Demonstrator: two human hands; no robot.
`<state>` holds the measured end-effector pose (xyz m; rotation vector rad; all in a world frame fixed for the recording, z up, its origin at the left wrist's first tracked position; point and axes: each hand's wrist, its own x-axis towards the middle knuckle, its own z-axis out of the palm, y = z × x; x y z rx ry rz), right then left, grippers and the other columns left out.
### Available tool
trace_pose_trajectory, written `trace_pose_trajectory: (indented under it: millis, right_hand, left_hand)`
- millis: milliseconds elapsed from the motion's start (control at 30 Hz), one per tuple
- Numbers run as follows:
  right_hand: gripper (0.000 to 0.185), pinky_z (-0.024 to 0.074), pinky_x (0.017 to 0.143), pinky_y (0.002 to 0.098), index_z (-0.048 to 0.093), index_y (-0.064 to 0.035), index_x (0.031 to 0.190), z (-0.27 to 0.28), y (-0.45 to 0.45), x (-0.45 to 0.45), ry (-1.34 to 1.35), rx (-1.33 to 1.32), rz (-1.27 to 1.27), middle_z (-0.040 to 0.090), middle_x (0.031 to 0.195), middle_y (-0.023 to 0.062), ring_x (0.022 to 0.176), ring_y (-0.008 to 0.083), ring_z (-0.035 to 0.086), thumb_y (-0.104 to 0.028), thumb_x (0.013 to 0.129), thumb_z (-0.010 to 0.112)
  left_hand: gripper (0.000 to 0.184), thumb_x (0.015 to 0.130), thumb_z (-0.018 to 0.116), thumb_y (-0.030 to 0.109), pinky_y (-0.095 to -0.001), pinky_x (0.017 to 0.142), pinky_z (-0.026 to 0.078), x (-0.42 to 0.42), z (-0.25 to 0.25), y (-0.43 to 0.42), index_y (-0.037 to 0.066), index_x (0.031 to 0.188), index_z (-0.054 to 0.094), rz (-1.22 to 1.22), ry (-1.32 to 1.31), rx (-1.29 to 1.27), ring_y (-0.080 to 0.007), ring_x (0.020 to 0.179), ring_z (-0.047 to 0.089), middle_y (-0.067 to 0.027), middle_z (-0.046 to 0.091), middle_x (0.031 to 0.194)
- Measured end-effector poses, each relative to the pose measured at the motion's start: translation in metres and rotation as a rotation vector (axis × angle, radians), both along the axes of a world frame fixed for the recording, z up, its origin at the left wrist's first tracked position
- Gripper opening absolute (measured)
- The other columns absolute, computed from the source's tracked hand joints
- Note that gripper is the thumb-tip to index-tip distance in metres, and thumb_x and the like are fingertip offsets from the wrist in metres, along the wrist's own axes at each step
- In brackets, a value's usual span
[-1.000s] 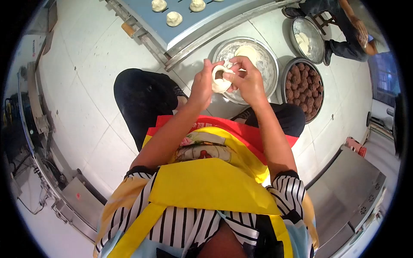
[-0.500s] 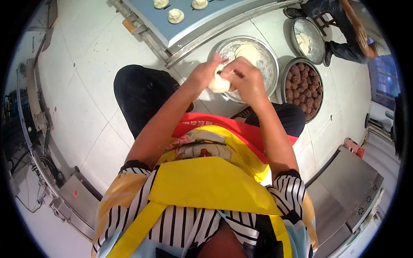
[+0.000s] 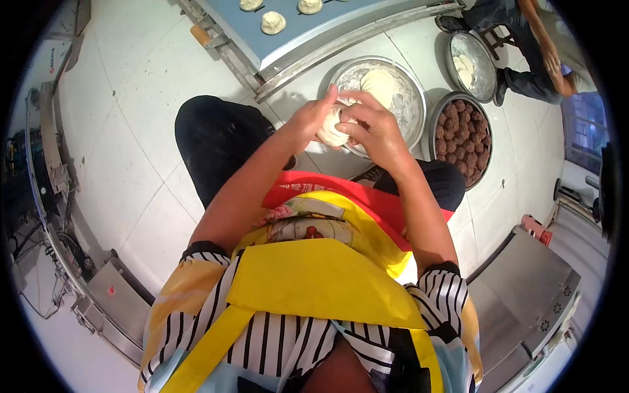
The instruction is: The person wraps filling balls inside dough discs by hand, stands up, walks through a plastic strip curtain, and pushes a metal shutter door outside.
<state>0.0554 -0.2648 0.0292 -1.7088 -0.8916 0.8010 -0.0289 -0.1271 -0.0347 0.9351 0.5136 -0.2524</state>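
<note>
A pleated dough bun point(image 3: 332, 128) sits between my two hands, just over the near rim of a floury metal bowl point(image 3: 414, 108). My left hand point(image 3: 306, 123) cups the bun from the left, thumb pointing up. On the other side, my right hand point(image 3: 375, 126) has its fingers bent and pinched at the bun's gathered edge. Whether the bun contains anything is hidden. Flat round dough wrappers point(image 3: 379, 86) lie overlapped inside the bowl.
Right of the bowl is a round pan of dark brown filling balls point(image 3: 462, 141). Beyond it, another metal bowl point(image 3: 481, 82) holds dough pieces near a seated person's leg point(image 3: 531, 82). Several shaped buns point(image 3: 273, 23) rest on a blue surface point(image 3: 242, 33) with a metal edge.
My right fingers have closed further round the bun's edge, and its pleats now face up more plainly. The view has shifted very slightly.
</note>
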Motion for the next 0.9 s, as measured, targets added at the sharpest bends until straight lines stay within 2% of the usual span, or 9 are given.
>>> trace_pose_trajectory:
  millis: [33, 133, 433, 567, 667, 700, 800, 833, 900]
  right_hand:
    - [0.011, 0.0473, 0.053, 0.0257, 0.061, 0.0026, 0.085, 0.0, 0.0, 0.001, -0.027, -0.004, 0.042, 0.053, 0.09, 0.0076, 0.07, 0.013, 0.056, -0.002, 0.077, 0.068]
    - [0.018, 0.0462, 0.058, 0.0293, 0.061, 0.0008, 0.09, -0.005, -0.005, -0.004, -0.403, 0.004, 0.106, 0.053, 0.088, 0.0096, 0.067, 0.0177, 0.055, -0.004, 0.075, 0.07]
    - [0.029, 0.0445, 0.06, 0.0315, 0.061, -0.001, 0.095, -0.006, 0.002, -0.004, -0.511, 0.037, 0.081, 0.051, 0.077, 0.009, 0.065, 0.02, 0.054, -0.012, 0.072, 0.075]
    - [0.019, 0.0429, 0.057, 0.027, 0.06, 0.0016, 0.089, -0.011, -0.005, 0.007, -0.247, -0.045, -0.184, 0.051, 0.078, 0.0069, 0.064, 0.0133, 0.051, -0.007, 0.076, 0.07]
    - [0.018, 0.0427, 0.056, 0.0255, 0.061, 0.0019, 0.09, -0.005, 0.0, 0.003, -0.186, -0.047, -0.166, 0.052, 0.079, 0.0062, 0.063, 0.0117, 0.051, -0.008, 0.077, 0.069]
    - [0.03, 0.0428, 0.055, 0.0246, 0.061, 0.0009, 0.101, 0.0, -0.001, 0.007, -0.273, -0.015, -0.071, 0.057, 0.09, 0.0071, 0.065, 0.0114, 0.052, -0.011, 0.075, 0.071]
    - [0.047, 0.0453, 0.058, 0.0244, 0.056, -0.0004, 0.116, 0.029, -0.011, 0.001, -0.273, -0.044, -0.243, 0.059, 0.103, 0.0083, 0.069, 0.0132, 0.053, -0.013, 0.073, 0.073]
    - [0.059, 0.0484, 0.066, 0.0259, 0.051, -0.0013, 0.123, 0.026, -0.014, 0.004, -0.324, -0.068, -0.24, 0.058, 0.113, 0.0099, 0.079, 0.0154, 0.057, -0.018, 0.071, 0.074]
    - [0.059, 0.0488, 0.073, 0.0279, 0.052, -0.0001, 0.122, 0.011, -0.016, -0.007, -0.279, -0.019, -0.17, 0.058, 0.113, 0.0116, 0.087, 0.0172, 0.058, -0.021, 0.072, 0.074]
  left_hand:
    - [0.072, 0.089, 0.034, 0.065, -0.0359, 0.057, 0.056, 0.001, 0.002, 0.002, -0.001, 0.107, 0.058, -0.022, -0.01, 0.032, -0.0199, 0.072, 0.066, -0.0115, 0.064, 0.091]
    - [0.078, 0.085, 0.033, 0.072, -0.0357, 0.066, 0.056, 0.003, 0.012, 0.005, 0.002, 0.113, 0.055, -0.118, 0.157, -0.015, -0.0196, 0.082, 0.065, -0.0105, 0.063, 0.096]
    - [0.08, 0.081, 0.032, 0.076, -0.0409, 0.062, 0.056, 0.014, 0.014, 0.012, 0.005, 0.109, 0.057, -0.296, 0.363, -0.006, -0.0248, 0.081, 0.066, -0.0097, 0.064, 0.095]
    - [0.068, 0.085, 0.035, 0.071, -0.0371, 0.063, 0.056, 0.005, -0.001, -0.005, 0.012, 0.113, 0.055, -0.024, 0.103, -0.144, -0.0216, 0.082, 0.066, -0.0058, 0.065, 0.094]
    - [0.065, 0.086, 0.037, 0.069, -0.0344, 0.058, 0.054, 0.004, 0.012, -0.019, 0.012, 0.111, 0.056, 0.069, 0.153, 0.019, -0.0191, 0.079, 0.066, -0.0044, 0.065, 0.094]
    - [0.06, 0.085, 0.041, 0.067, -0.0325, 0.055, 0.051, 0.003, 0.015, -0.018, 0.013, 0.109, 0.057, 0.097, 0.129, -0.047, -0.0177, 0.075, 0.065, -0.0033, 0.065, 0.091]
    - [0.059, 0.084, 0.044, 0.067, -0.0319, 0.055, 0.051, 0.002, 0.028, -0.014, 0.014, 0.104, 0.06, 0.169, 0.144, -0.193, -0.0172, 0.072, 0.065, -0.0033, 0.066, 0.087]
    - [0.058, 0.083, 0.045, 0.068, -0.0322, 0.055, 0.05, 0.002, 0.03, -0.012, 0.015, 0.101, 0.061, 0.122, 0.158, -0.214, -0.0183, 0.07, 0.064, -0.0033, 0.066, 0.084]
    - [0.059, 0.083, 0.044, 0.068, -0.0329, 0.054, 0.05, 0.005, 0.04, -0.019, 0.015, 0.1, 0.061, 0.074, 0.172, -0.211, -0.0195, 0.072, 0.064, -0.0033, 0.066, 0.084]
